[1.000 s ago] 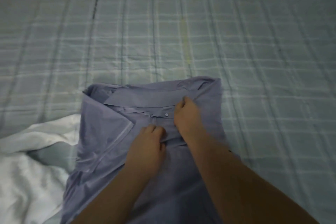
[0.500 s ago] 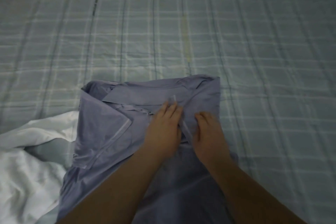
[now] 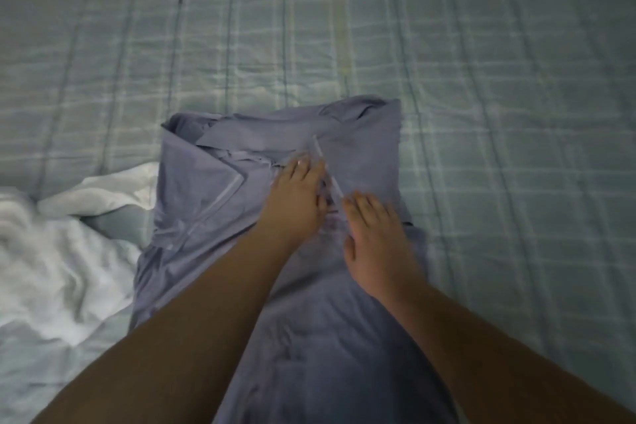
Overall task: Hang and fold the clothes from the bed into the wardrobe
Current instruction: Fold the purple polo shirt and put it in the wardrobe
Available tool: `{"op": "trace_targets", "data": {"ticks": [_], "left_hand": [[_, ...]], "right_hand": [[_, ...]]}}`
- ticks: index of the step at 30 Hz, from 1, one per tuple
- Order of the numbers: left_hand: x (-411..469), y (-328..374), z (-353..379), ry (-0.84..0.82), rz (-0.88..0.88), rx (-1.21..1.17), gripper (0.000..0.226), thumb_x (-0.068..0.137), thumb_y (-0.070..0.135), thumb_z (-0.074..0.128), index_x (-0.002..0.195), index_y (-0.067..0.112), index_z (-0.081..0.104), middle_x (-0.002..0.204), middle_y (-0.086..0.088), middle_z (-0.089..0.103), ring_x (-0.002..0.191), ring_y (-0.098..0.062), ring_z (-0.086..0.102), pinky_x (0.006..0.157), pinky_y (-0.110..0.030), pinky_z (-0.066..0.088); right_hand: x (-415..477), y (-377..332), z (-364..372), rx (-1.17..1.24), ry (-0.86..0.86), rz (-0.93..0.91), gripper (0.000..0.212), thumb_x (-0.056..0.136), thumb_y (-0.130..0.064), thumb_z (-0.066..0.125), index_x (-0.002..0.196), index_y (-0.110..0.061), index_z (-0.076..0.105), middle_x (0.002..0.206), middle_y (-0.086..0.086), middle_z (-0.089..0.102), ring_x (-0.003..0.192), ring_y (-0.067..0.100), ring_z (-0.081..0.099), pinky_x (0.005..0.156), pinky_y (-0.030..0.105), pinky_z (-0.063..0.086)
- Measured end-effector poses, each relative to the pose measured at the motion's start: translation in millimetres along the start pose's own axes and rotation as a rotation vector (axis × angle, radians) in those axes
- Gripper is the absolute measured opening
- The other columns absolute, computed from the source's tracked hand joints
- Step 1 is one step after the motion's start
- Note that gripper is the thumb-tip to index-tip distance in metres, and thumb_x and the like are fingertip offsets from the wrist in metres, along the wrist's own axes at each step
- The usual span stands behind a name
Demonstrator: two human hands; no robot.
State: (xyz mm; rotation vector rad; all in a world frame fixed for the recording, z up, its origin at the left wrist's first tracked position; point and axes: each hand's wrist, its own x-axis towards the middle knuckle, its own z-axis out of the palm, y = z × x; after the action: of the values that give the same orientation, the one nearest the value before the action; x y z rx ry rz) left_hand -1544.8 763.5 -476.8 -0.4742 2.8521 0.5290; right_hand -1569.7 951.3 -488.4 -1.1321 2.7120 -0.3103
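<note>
Left hand and right hand press flat, fingers straight, on the blue shirt lying on the bed, where an uneven push could drag its collar askew and crease the fold.

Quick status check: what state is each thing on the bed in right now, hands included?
Purple shirt: lying flat on the bed, sides folded in, collar at the far end.
Left hand: flat on the shirt, fingers straight.
Right hand: flat on the shirt, fingers straight.
White cloth: crumpled, left of the shirt.
Bed sheet: spread out, lightly wrinkled.
</note>
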Motion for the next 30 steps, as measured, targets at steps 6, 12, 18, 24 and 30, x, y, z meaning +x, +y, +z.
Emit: {"op": "trace_targets", "data": {"ticks": [6,12,18,24,30], "left_hand": [[-149.4,-37.2,12.3,0.065,-0.086,-0.170,0.063,0.082,0.031,0.038,0.137,0.004,0.053,0.140,-0.021,0.052,0.133,-0.041,0.044,0.113,-0.048,0.036],[-330.1,-107.0,46.1,0.106,-0.333,-0.172,0.051,0.085,0.013,0.059,0.135,0.008,0.053,0.143,-0.020,0.049,0.137,-0.044,0.040,0.115,-0.052,0.030],[-410.0,-135.6,53.1,0.118,-0.812,-0.417,0.060,0.083,0.015,0.070,0.138,0.012,0.046,0.130,-0.019,0.055,0.120,-0.042,0.051,0.099,-0.052,0.045],[-406.8,-146.3,47.2,0.036,-1.110,-0.723,0.043,0.080,0.017,0.077,0.116,0.003,0.057,0.093,-0.011,0.063,0.080,-0.029,0.058,0.067,-0.031,0.042],[-438.5,-143.9,18.9,0.061,-0.998,-0.961,0.015,0.090,0.017,0.069,0.085,0.004,0.062,0.080,-0.014,0.060,0.078,-0.028,0.058,0.069,-0.037,0.047]], "right_hand": [[-122.7,-13.7,1.6,0.172,0.095,0.144,0.057,0.082,-0.027,0.046,0.136,-0.009,0.049,0.141,0.019,0.051,0.128,0.036,0.048,0.107,0.048,0.041],[-254.7,-26.5,26.6,0.370,0.118,0.481,0.062,0.080,-0.033,0.048,0.132,0.001,0.055,0.132,0.027,0.055,0.120,0.043,0.053,0.104,0.051,0.043],[-280.6,-39.9,3.5,0.471,0.110,0.885,0.060,0.075,-0.039,0.051,0.120,-0.002,0.064,0.108,0.027,0.067,0.099,0.043,0.064,0.084,0.046,0.049],[-257.7,-22.8,-0.6,0.577,-0.119,1.168,0.040,0.089,-0.026,0.063,0.115,0.004,0.063,0.101,0.024,0.065,0.101,0.043,0.063,0.079,0.039,0.047],[-269.1,-25.5,-31.5,0.970,-0.056,1.241,0.031,0.080,-0.018,0.065,0.106,-0.001,0.060,0.100,0.021,0.064,0.084,0.033,0.062,0.079,0.048,0.059]]}}
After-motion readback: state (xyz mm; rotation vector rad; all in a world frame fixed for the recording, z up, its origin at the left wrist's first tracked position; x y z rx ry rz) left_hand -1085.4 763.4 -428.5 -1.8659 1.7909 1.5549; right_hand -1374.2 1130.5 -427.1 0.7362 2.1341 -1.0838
